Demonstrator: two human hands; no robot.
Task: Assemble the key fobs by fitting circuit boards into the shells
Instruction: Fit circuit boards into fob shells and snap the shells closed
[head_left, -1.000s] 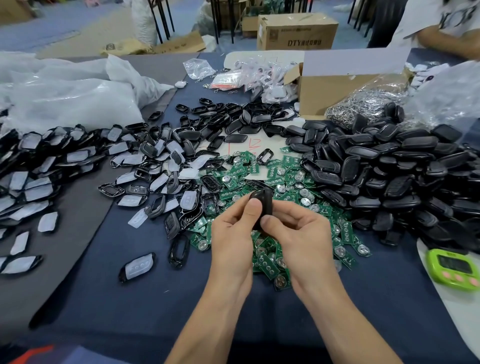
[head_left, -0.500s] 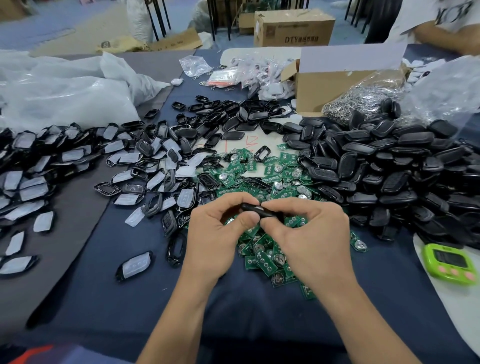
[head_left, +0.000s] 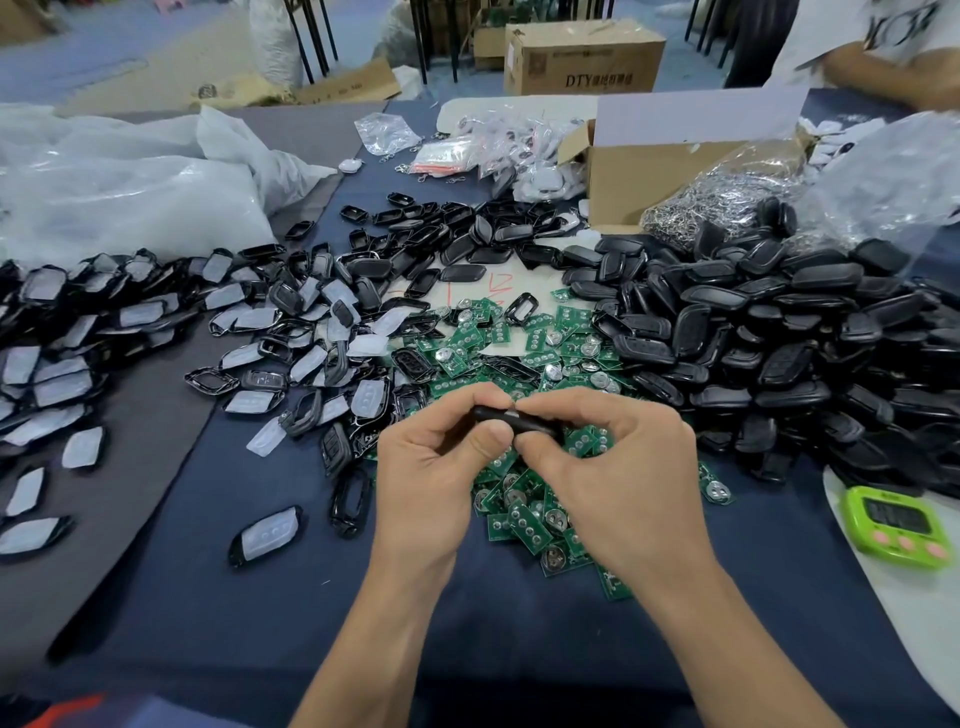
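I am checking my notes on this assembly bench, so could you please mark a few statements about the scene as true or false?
1. The left hand and right hand both pinch one black key fob above the green circuit boards. True.
2. The green timer sits at the left edge of the table. False: it sits at the right edge.
3. A heap of black shells lies to the right of the circuit boards. True.
4. The cardboard box on the table is sealed. False: its flap stands open.
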